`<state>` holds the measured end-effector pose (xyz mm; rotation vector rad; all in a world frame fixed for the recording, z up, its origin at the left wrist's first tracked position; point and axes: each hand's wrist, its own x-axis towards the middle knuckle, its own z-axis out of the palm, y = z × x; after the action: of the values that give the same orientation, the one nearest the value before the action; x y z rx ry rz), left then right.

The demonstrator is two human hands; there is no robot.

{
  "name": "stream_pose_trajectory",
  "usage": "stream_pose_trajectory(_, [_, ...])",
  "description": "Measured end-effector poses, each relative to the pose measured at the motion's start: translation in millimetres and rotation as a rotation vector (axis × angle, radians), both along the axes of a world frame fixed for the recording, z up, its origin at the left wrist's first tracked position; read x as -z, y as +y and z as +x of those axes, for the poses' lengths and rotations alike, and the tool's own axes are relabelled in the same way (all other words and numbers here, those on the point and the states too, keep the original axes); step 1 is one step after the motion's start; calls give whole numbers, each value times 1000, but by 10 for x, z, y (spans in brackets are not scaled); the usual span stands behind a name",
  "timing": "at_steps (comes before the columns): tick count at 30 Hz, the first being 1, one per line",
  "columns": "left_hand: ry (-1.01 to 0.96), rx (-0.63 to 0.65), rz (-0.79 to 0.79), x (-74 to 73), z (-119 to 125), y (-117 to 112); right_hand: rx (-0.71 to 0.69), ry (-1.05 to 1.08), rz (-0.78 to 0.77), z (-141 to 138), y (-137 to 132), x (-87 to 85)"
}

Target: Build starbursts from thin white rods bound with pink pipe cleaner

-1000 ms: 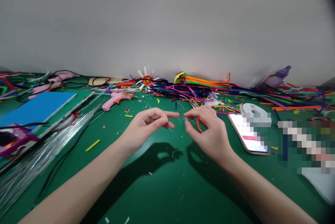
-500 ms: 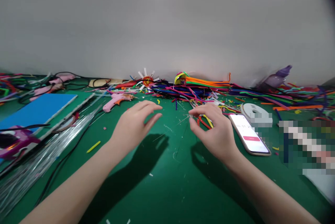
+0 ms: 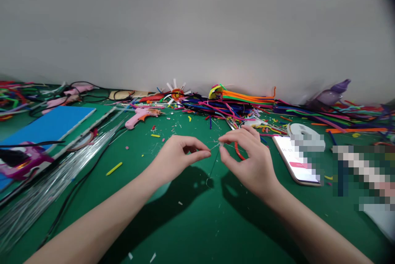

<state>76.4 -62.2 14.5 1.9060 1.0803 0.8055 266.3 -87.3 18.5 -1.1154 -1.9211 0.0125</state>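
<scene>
Cluster of fine, wiry, translucent threads (image 3: 220, 144): centre, above the tabletop, pinched between thumb and forefinger of the right hand (image 3: 250, 156). Left hand (image 3: 180, 152): thumb and forefinger nearly meeting, just left of the cluster; whether a thread lies between them, cannot tell. Curved, glossy red handle (image 3: 237, 152): behind the right hand. Smooth green tabletop (image 3: 173, 235): beneath, flecked with scraps. Right: slab-shaped, lit smartphone (image 3: 298, 167); flat, white, ring-shaped spool (image 3: 304, 131). Left: long bundle of shiny clear strips (image 3: 66, 190); flat, rectangular blue board (image 3: 57, 124). Far left of centre: pink-and-orange plastic glue gun (image 3: 138, 117). Far centre: slender orange stems (image 3: 247, 96), bunched.
</scene>
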Motion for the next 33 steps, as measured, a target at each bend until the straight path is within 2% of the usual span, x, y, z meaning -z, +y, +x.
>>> stream_pose_trajectory(4, [-82, 15, -142, 7, 5, 23, 0, -2, 7, 0, 2, -4])
stream_pose_trajectory(16, [-99, 33, -157, -16, 5, 18, 3, -20, 32, 7, 11, 19])
stream_pose_trajectory(21, [-249, 56, -193, -7, -1, 18, -11, -43, 47, 8, 20, 30])
stream_pose_trajectory(26, [-435, 68, -239, -71, -57, 24, -8, -50, 50, 16, 17, 20])
stream_pose_trajectory(30, [-560, 25, -222, -161, -156, 68, -1, -48, 44, 34, 23, 24])
stream_pose_trajectory(33, [-653, -75, -138, -242, -255, 123, 7, -47, 57, 45, 32, 35])
